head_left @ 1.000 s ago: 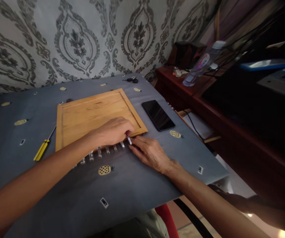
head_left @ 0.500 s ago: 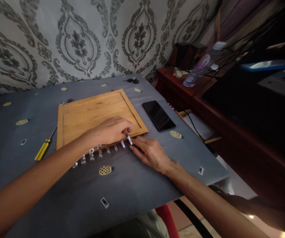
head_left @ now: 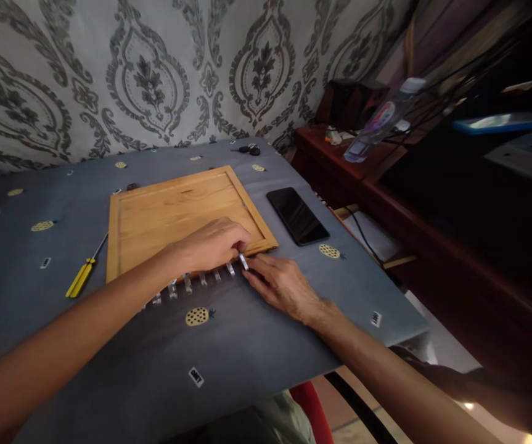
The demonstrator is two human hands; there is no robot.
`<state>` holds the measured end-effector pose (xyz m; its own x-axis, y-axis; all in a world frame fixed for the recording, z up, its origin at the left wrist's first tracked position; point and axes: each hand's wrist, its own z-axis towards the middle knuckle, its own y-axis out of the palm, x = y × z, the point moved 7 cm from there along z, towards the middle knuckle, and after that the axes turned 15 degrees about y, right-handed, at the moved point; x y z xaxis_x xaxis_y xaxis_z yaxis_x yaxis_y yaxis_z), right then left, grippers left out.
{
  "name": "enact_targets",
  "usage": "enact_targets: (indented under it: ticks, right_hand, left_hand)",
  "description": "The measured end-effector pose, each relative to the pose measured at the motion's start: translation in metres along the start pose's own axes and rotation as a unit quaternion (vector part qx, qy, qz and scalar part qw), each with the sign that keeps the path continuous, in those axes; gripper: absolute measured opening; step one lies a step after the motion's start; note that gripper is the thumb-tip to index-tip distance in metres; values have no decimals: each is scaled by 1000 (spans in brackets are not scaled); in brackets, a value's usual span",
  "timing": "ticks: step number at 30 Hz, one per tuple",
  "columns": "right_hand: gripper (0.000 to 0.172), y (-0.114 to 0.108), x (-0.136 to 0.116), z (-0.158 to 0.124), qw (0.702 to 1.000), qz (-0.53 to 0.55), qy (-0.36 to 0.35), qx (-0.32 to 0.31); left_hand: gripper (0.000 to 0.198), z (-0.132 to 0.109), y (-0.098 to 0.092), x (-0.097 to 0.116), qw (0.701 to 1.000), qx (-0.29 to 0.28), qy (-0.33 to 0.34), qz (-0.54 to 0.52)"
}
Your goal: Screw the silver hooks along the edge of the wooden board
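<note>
A framed wooden board [head_left: 177, 213] lies flat on the table, and several shiny clear or metallic hooks [head_left: 187, 283] stick out along its near edge. My left hand [head_left: 217, 242] rests over the board's near right part, its fingers bent and closed at the top of the last hook [head_left: 244, 262]. What is between those fingertips is hidden. From the right, my right hand [head_left: 282, 283] grips the outer end of that same hook between thumb and fingers.
A yellow-handled screwdriver [head_left: 81, 277] lies left of the board. To the right is a black phone [head_left: 298, 215], and keys [head_left: 249, 149] lie at the back. A plastic bottle [head_left: 381, 126] stands on the reddish-brown desk [head_left: 335, 159]. The table has a grey patterned cover [head_left: 256, 345].
My left fingertips have curled lower over the top of the hook, covering more of it. My right hand keeps its grip in the same place, and the board has not moved.
</note>
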<state>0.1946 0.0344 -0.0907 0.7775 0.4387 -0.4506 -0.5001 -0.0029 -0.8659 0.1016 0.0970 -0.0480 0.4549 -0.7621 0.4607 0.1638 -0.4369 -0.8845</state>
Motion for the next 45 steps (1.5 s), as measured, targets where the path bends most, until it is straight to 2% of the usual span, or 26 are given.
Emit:
enact_targets:
  ticks: [4,14,18,21,25,28,30,32,35,38,42,45]
  right_hand:
    - [25,0,0,0,1000,0,-7,8]
    - [23,-2,-2,0,1000,-8,-15,20]
    - [24,-1,-1,0,1000,-4,-7,13]
    - [24,-2,-1,0,1000,0,-5,12]
    - [25,-3,-2,0,1000,9,-5,6]
    - [26,-4,-2,1,1000,12,4,3]
    - [27,-4,-2,1,1000,14,8,6]
    - [28,-4,-2,1,1000,17,4,9]
    - [29,-3,-1,0,999,27,-11,23]
    - [28,-2,1,0,998,38,-16,39]
    - [29,0,4,3,998,35,-25,46]
    - [31,0,5,4,998,24,-28,50]
  left_hand:
    - [19,2,0,3,999,7,34,2]
    - [21,4,2,3,997,-18,78,-24]
    - [16,-1,-8,5,997,-9,69,-36]
    - [15,-15,-21,4,998,32,40,-40]
    - [22,-59,-43,-11,989,135,-43,-35]
    - [29,-114,-51,-29,966,209,-146,-37]
    - [32,-158,-54,-41,940,264,-215,-29]
    - [34,-203,-54,-51,910,311,-273,-14]
    - [37,-265,-45,-62,871,344,-350,13]
    - [36,-316,-36,-67,837,361,-406,68]
    - [33,-356,-20,-74,816,352,-454,71]
    - [31,-357,-10,-76,818,343,-458,64]
